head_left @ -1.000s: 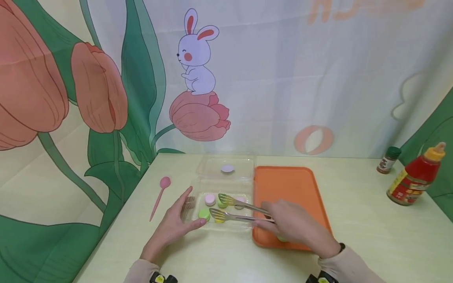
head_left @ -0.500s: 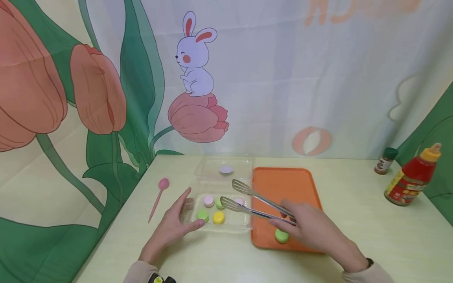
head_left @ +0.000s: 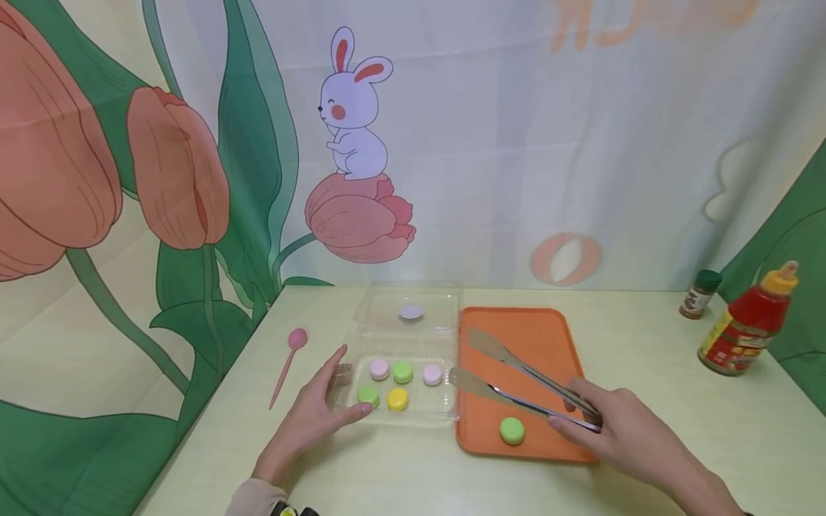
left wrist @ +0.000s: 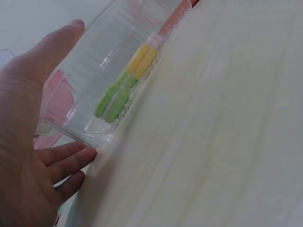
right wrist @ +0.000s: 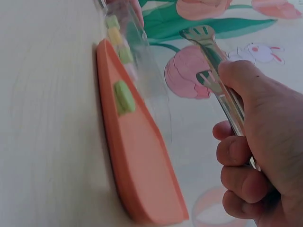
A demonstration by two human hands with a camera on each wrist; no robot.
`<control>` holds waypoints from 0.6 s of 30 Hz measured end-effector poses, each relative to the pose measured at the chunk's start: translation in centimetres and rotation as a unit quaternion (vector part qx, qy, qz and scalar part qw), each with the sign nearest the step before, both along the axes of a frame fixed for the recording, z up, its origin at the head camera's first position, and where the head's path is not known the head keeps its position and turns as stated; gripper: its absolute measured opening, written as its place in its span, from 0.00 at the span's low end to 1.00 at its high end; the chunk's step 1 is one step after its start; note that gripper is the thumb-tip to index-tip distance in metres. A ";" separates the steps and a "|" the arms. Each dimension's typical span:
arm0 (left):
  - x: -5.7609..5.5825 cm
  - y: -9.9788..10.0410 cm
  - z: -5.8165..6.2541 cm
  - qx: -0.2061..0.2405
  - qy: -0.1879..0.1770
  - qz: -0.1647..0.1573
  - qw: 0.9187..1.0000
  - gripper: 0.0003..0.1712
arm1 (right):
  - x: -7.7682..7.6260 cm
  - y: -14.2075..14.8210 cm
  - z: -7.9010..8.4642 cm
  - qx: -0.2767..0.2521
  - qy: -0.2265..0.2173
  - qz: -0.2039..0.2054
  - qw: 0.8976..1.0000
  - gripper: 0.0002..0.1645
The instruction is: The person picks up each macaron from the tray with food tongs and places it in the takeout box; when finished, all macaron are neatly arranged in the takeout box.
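Observation:
An open clear plastic box holds several macarons: two pink, two green and one yellow macaron. My left hand spans the box's left end, thumb by its front side, fingers at its corner in the left wrist view. Metal tongs are gripped by my right hand, their slotted heads apart with nothing between them. The tongs hang over an orange tray to the right of the box. One green macaron lies near the tray's front edge.
The box's lid lies folded back, with a pale purple oval on it. A pink spoon lies at the left. At the back right stand a green-capped spice jar and a red sauce bottle. A printed cloth hangs behind.
My right hand has carried the tongs rightward from above the box to above the tray, revealing the yellow macaron and the green one on the tray. My left hand has stayed at the box.

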State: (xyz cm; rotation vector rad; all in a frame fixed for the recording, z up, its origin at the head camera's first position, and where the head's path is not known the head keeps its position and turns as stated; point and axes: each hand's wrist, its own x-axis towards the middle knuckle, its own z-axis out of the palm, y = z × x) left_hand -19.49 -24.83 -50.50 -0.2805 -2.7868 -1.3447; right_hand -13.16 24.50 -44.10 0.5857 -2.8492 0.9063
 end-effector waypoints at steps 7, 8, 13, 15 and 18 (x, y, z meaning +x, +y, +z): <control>0.1 0.0 -0.2 -0.001 -0.001 -0.001 1.000 0.68 | 0.5 2.5 -1.8 0.028 -0.062 -0.016 0.998 0.21; 0.1 0.0 -0.2 0.000 -0.001 -0.001 1.000 0.68 | 0.5 2.7 -2.1 0.031 -0.074 -0.019 0.997 0.22; 0.1 0.0 -0.1 -0.001 -0.001 0.002 1.000 0.68 | 0.6 3.7 -2.9 0.025 -0.131 -0.051 0.990 0.34; 0.1 0.0 -0.1 -0.003 -0.002 0.003 1.000 0.68 | 0.7 4.1 -3.2 0.014 -0.154 -0.062 0.986 0.40; 0.0 0.0 -0.2 -0.005 -0.003 0.003 1.000 0.68 | 0.8 4.6 -3.6 -0.002 -0.178 -0.062 0.982 0.42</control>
